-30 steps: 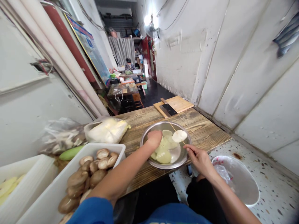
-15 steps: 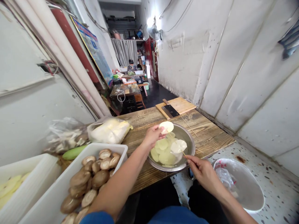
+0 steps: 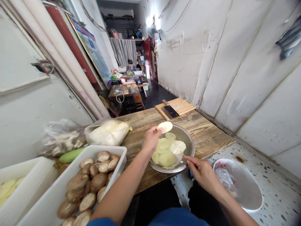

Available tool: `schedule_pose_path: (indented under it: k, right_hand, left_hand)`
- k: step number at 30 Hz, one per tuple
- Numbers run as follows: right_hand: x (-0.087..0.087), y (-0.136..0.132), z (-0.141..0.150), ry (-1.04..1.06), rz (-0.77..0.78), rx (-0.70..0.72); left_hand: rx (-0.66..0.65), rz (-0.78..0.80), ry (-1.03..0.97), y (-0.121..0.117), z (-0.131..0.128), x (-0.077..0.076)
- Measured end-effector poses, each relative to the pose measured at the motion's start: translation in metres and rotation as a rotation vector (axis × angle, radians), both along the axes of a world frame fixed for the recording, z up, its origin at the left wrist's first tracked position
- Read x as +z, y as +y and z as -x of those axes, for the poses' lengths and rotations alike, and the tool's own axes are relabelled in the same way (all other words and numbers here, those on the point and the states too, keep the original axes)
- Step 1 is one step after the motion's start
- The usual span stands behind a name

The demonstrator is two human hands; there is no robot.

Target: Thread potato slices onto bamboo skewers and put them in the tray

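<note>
A steel bowl (image 3: pixel 189 153) of pale potato slices stands on the wooden table (image 3: pixel 207 133) in front of me. My left hand (image 3: pixel 151 138) pinches one slice (image 3: pixel 165 126) above the bowl's far left rim. My right hand (image 3: pixel 201 171) grips a thin bamboo skewer (image 3: pixel 183 154) at its near end. Another slice (image 3: pixel 177 146) is threaded on that skewer over the bowl.
A white tray of mushrooms (image 3: pixel 88 182) sits at the near left, with plastic bags (image 3: pixel 107 131) and a green vegetable (image 3: pixel 70 155) behind it. A cutting board with a cleaver (image 3: pixel 171 111) lies at the table's far end. A white bucket (image 3: pixel 244 185) stands on the floor, right. A person sits far down the corridor.
My left hand reached into the bowl, lifted out one slice and now holds it above the rim. My right hand kept the skewer with its slice, lowering it slightly.
</note>
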State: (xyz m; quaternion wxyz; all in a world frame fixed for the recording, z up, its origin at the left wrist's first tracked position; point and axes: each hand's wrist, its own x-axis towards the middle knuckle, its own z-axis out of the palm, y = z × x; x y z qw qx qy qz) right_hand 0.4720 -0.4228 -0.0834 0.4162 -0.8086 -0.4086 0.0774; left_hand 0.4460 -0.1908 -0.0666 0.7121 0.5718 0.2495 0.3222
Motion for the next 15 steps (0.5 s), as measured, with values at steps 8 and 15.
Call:
schedule_pose_path:
  k: [8, 15]
  right_hand:
    - [-0.002, 0.007, 0.003, -0.013, -0.002, -0.005]
    - [-0.006, 0.015, 0.004, -0.112, -0.073, -0.042]
  left_hand:
    - [0.024, -0.290, 0.075, -0.003, 0.004, -0.015]
    - [-0.029, -0.004, 0.039, -0.012, 0.001, -0.008]
